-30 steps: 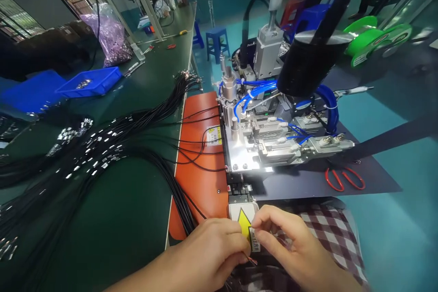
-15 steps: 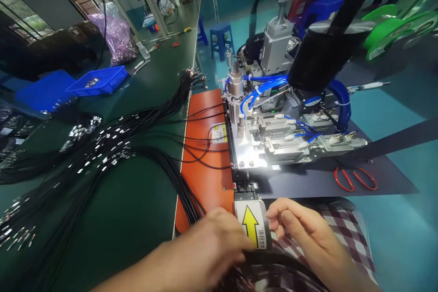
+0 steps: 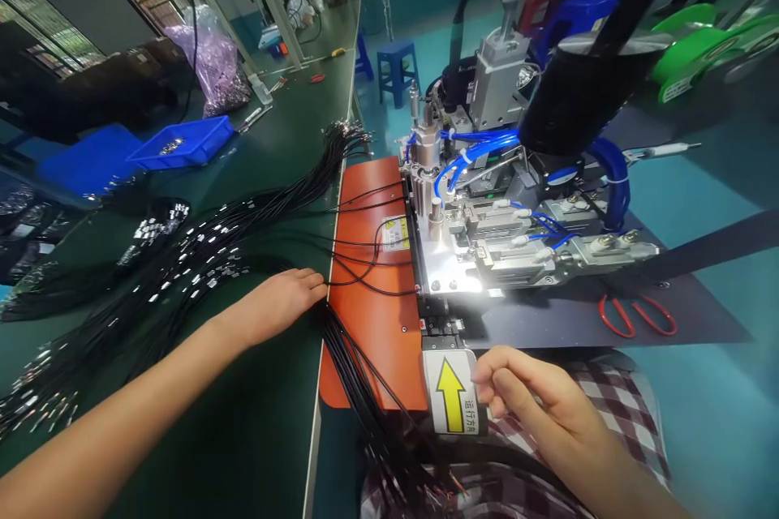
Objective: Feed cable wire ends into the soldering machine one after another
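Note:
My left hand point(image 3: 283, 304) rests palm down on a bundle of black cables point(image 3: 350, 365) at the left edge of the orange plate point(image 3: 371, 316); its fingers lie close together over the cables, and what is under them is hidden. Beside the yellow arrow label point(image 3: 450, 393), my right hand point(image 3: 517, 393) is held with fingers curled and thumb against them; whether something small is in it cannot be made out. The bundle hangs past the plate onto my lap, its thin wire ends point(image 3: 454, 491) showing. Several single cables cross the plate to the machine point(image 3: 480, 235).
More black cables with silvery ends point(image 3: 207, 239) spread over the green table point(image 3: 243, 397). A blue tray point(image 3: 198, 142) and a bag of small parts point(image 3: 213, 69) stand at the back left. Red-handled scissors point(image 3: 636, 316) lie on the dark surface at right. Green reels point(image 3: 694, 49) are farther back.
My left hand has moved from near the arrow label, forward and left, onto the cable bundle. My right hand has hardly moved. The view has shifted slightly.

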A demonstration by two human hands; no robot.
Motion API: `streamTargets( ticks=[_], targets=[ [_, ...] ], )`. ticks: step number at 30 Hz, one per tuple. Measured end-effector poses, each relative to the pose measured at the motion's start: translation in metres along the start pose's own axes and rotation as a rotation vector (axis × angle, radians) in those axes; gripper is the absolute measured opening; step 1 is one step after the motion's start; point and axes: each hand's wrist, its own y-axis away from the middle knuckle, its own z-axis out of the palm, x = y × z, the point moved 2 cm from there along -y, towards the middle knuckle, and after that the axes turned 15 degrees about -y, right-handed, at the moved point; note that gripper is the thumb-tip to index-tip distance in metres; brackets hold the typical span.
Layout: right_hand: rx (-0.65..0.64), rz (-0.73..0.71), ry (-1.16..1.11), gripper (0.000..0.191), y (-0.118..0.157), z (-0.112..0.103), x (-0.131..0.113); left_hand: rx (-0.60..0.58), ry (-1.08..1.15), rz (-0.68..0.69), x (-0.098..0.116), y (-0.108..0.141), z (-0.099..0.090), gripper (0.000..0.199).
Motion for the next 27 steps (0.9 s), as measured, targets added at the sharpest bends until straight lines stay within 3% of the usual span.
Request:
streamTargets(
  ticks=[3, 6, 8, 12, 15, 18, 19, 20, 22, 25, 27],
  targets=[
    [0.010, -0.016, 0.008, 0.028, 0.001, -0.001, -0.002, -0.062, -0.022, 0.119, -0.003, 0.000, -0.005, 0.023],
    [0.020, -0.030, 0.015, 0.027, 0.001, -0.003, -0.001, -0.074, -0.042, 0.140, -0.011, 0.011, -0.013, 0.022],
    [0.032, -0.033, 0.026, 0.027, 0.000, -0.002, 0.000, -0.026, 0.008, 0.053, -0.020, 0.023, -0.020, 0.022],
    [0.047, -0.077, 0.053, 0.021, -0.007, 0.015, -0.009, 0.193, 0.253, -0.288, -0.036, 0.043, -0.031, 0.028],
    [-0.088, -0.100, -0.010, 0.038, -0.013, 0.040, -0.020, 0.241, 0.316, -0.416, -0.035, 0.042, -0.030, 0.028],
    [-0.421, 0.061, -0.255, 0.047, -0.013, 0.060, -0.023, 0.200, 0.273, -0.432, -0.025, 0.033, -0.021, 0.025],
    [-0.463, 0.112, -0.340, 0.050, -0.011, 0.061, -0.022, 0.177, 0.234, -0.420, -0.021, 0.030, -0.018, 0.023],
    [-0.449, 0.143, -0.403, 0.054, -0.009, 0.058, -0.020, 0.150, 0.187, -0.396, -0.016, 0.028, -0.014, 0.023],
    [-0.279, 0.127, -0.444, 0.060, -0.005, 0.044, -0.015, 0.086, 0.105, -0.305, 0.000, 0.024, -0.008, 0.022],
    [-0.032, 0.083, -0.373, 0.039, -0.001, 0.020, -0.007, 0.032, 0.045, -0.148, 0.039, 0.015, -0.006, 0.018],
    [0.070, 0.069, -0.294, 0.027, -0.002, 0.009, -0.005, 0.016, 0.049, -0.057, 0.072, 0.006, -0.015, 0.018]
  ],
)
